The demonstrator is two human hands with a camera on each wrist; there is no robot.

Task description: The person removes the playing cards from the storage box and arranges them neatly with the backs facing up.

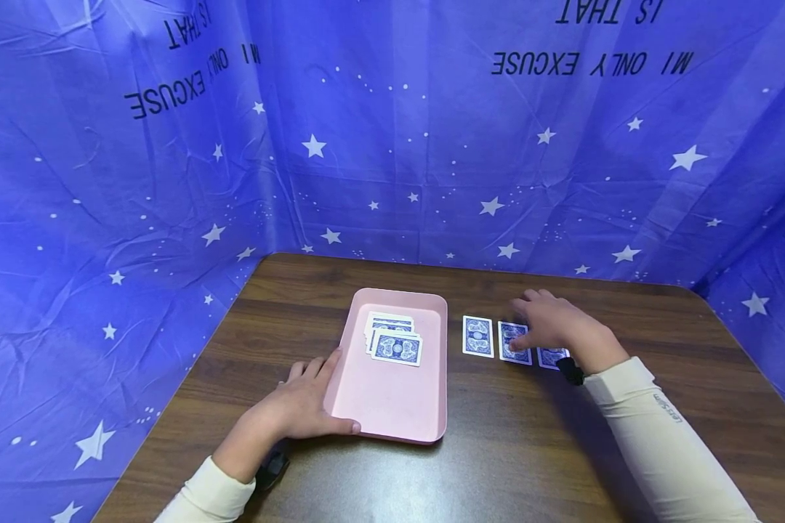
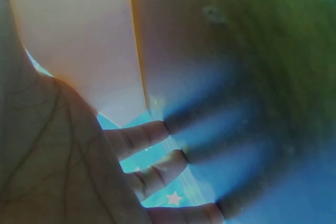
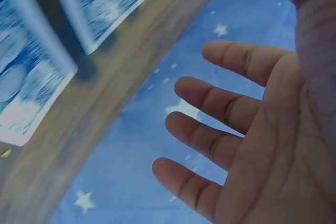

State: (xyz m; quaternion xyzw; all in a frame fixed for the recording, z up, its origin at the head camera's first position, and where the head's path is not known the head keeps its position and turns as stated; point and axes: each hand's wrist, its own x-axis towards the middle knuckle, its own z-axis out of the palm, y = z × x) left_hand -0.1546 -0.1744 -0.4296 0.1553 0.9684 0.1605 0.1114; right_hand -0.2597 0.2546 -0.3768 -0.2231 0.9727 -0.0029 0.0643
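Against the left side of a pink tray (image 1: 392, 407) rests my left hand (image 1: 304, 403), its thumb along the near corner and its fingers extended. The tray's pale wall (image 2: 89, 40) rises beside the palm in the left wrist view. Inside the tray lies a loose pile of playing cards (image 1: 397, 350), the top one back up. My right hand (image 1: 556, 321) hovers over a row of blue-backed cards, fingers spread and nothing in them. The row holds a left card (image 1: 478, 337), a middle card (image 1: 509, 333) under the thumb, and a right card (image 1: 551, 357) partly hidden by the wrist.
Everything stands on a dark wood-grain table (image 1: 497, 436). Blue curtains (image 1: 392, 160) with white stars and printed letters hang along its far and side edges. Each wrist wears a black strap below a cream sleeve (image 1: 667, 428).
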